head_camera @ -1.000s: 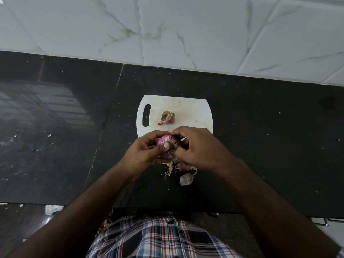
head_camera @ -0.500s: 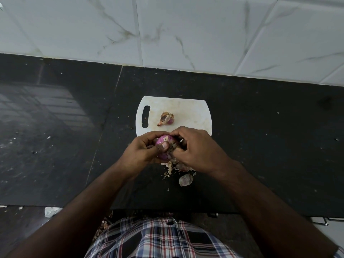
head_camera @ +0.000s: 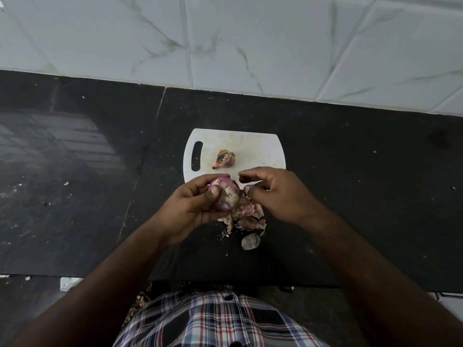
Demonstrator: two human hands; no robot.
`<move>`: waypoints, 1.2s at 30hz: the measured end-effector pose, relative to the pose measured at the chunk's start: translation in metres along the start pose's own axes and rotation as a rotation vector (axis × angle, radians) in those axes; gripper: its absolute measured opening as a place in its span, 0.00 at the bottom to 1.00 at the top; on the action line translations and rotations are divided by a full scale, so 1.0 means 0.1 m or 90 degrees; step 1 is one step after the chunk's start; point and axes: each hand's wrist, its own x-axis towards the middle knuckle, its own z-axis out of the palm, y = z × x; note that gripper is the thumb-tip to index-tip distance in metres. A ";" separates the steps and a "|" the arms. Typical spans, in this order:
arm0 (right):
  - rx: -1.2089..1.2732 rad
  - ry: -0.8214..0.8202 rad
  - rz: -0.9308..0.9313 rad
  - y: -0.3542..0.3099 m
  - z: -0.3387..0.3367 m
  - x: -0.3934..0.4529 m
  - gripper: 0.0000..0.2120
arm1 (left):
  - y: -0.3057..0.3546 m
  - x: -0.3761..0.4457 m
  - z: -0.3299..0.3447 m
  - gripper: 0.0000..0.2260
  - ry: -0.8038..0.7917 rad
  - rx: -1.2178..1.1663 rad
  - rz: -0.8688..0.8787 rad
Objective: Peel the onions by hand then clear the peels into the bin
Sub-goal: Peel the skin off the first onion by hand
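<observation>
Onion (head_camera: 224, 195), purple, half-peeled, sits in the left hand (head_camera: 198, 209): thumb across the root end, fingers curled round the far side. Right hand (head_camera: 278, 194) is just beside it, not touching the onion; fingers loosely curled, thumb and forefinger apart, gripping nothing I can make out. Peels (head_camera: 246, 217) lie in a loose pile on the black counter (head_camera: 363, 196) directly below and between the two hands, one larger flake nearer the body. Second onion (head_camera: 225, 159), skin still on, lies beyond the hands on the white cutting board (head_camera: 260, 151), well apart from both. Board's near edge runs under the fingertips. Plaid shirt (head_camera: 215, 319) at bottom of view.
</observation>
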 end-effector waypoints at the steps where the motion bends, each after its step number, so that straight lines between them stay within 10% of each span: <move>1: 0.074 -0.015 0.036 0.02 0.03 -0.01 0.20 | 0.00 0.01 -0.02 0.21 -0.017 -0.022 -0.003; 20: 0.314 0.047 0.071 0.06 0.29 0.02 0.20 | 0.10 0.07 -0.08 0.34 -0.023 0.041 -0.012; 36: 0.061 0.070 0.065 -0.01 0.31 0.15 0.19 | 0.04 0.12 0.06 0.31 0.011 0.250 0.118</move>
